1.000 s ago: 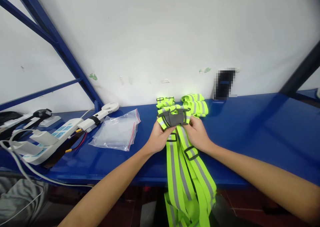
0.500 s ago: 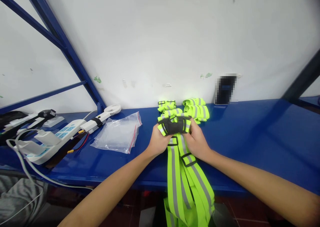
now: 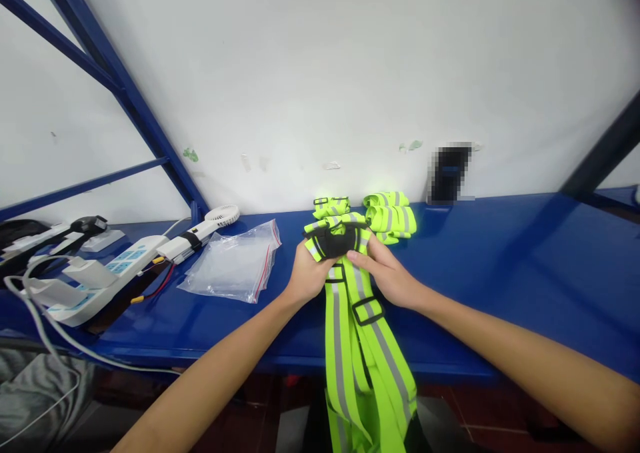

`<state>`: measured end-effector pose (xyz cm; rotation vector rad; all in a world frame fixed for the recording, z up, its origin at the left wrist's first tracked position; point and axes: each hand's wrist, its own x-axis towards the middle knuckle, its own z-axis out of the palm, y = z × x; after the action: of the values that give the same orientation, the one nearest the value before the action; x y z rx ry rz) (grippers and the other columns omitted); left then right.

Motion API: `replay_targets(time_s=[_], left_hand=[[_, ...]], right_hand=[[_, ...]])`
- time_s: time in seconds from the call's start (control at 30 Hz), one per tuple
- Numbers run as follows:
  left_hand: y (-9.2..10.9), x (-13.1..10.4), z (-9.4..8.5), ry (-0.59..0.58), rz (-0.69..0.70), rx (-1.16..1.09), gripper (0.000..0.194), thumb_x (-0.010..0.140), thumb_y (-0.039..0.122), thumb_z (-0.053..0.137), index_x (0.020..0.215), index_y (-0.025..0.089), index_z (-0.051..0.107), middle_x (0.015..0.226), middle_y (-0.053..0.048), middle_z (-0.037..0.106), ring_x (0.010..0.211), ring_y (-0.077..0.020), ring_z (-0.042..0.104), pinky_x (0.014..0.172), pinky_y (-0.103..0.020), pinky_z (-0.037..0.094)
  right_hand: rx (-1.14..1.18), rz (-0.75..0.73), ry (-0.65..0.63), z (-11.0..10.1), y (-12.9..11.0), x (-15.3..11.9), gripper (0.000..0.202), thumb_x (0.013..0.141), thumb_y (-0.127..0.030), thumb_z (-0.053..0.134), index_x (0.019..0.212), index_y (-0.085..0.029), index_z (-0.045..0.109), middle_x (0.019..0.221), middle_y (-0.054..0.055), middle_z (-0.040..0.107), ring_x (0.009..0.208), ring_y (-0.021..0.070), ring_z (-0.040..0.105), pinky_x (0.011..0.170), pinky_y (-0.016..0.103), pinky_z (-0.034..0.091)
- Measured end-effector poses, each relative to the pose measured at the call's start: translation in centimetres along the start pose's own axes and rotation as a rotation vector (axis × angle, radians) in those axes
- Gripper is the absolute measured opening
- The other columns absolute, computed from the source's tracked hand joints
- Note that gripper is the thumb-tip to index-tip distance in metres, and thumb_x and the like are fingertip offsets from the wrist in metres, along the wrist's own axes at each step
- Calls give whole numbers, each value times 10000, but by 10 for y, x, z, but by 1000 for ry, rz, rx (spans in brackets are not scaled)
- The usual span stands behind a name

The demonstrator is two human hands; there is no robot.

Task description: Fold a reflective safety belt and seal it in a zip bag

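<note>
A neon-yellow reflective strap harness (image 3: 340, 326) hangs from my hands over the table's front edge, with grey stripes and black slide buckles. My left hand (image 3: 309, 272) grips the left side of its bunched top, beside a black piece (image 3: 337, 242). On the right side my right hand (image 3: 387, 272) holds the same bundle, its thumb lying at the black piece's lower edge. Behind the hands, folded yellow straps sit by the wall, a small bundle (image 3: 332, 206) at left and a larger one (image 3: 391, 218) at right.
Clear plastic bags (image 3: 233, 263) with red seal lines lie left of my hands on the blue table (image 3: 505, 273). Further left are a white handheld fan (image 3: 223, 216), a power strip (image 3: 120, 270) and cables. A pixelated dark object (image 3: 450, 175) leans on the wall.
Both hands and the harness have shifted slightly left in view. My right thumb has moved onto the front of the bundle, by the black piece.
</note>
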<state>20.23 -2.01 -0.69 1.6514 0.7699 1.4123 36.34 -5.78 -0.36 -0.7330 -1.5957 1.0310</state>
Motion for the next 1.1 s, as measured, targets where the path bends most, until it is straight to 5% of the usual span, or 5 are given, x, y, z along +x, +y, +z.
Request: replay_targets(time_s=[0.3, 0.53, 1.1], left_hand=[[-18, -6, 5, -80, -72, -174, 308, 801, 338, 678, 1056, 164, 690, 1156, -73, 698, 1130, -260, 610, 1023, -394, 450], [-26, -12, -1, -71, -178, -249, 297, 803, 276, 625, 1086, 189, 655, 1108, -55, 702, 1243, -277, 531, 1054, -425, 420], [-17, -3, 8, -72, -53, -283, 531, 751, 354, 771, 1187, 177, 525, 1244, -110, 643, 1151, -236, 610, 993, -365, 466]], right_hand=[[183, 107, 23, 0, -2, 5, 463, 857, -415, 648, 1280, -248, 562, 1277, 59, 645, 1149, 252, 607, 1014, 410, 465], [-9, 0, 34, -2, 5, 5, 437, 922, -451, 545, 1306, -242, 532, 1335, 61, 593, 1247, 249, 526, 1105, 433, 372], [-249, -121, 194, -4, 11, 4, 378, 914, -437, 556, 1232, -237, 510, 1163, 68, 642, 1132, 261, 578, 984, 394, 447]])
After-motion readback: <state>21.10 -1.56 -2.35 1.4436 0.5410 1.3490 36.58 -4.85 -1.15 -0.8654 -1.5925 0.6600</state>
